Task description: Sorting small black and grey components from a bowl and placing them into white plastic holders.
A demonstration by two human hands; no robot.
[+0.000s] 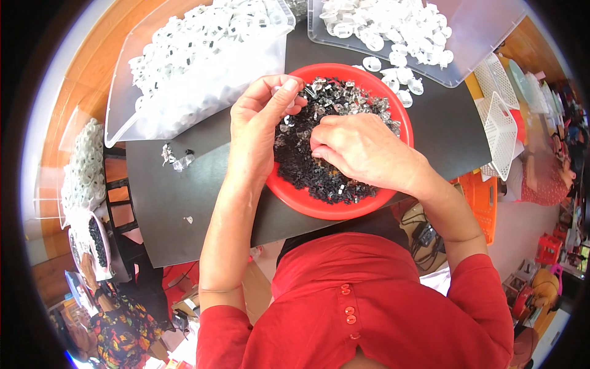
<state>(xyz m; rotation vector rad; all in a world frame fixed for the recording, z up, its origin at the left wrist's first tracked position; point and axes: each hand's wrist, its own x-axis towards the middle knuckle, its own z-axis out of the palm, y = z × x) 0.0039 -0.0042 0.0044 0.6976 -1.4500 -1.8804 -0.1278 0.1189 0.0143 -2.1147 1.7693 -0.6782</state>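
A round red basin [337, 211] stands on the dark table, filled with many small black parts [298, 169] and small clear plastic pieces [382, 106]. Over its left rim, my left hand [255, 120] is closed, thumb and fingers pinching a small white plastic part that they mostly hide. My right hand [372, 150] reaches into the basin from the right. Its fingers are bent and pressed together against the black parts; whatever they hold is hidden.
A clear bin [184, 117] heaped with white plastic parts sits at the far left. Another clear bin [458, 67] of white pieces is at the far right, with loose white pieces [404, 77] beside it. Scraps [181, 161] lie on the table [184, 203]. A co-worker [126, 323] is at lower left.
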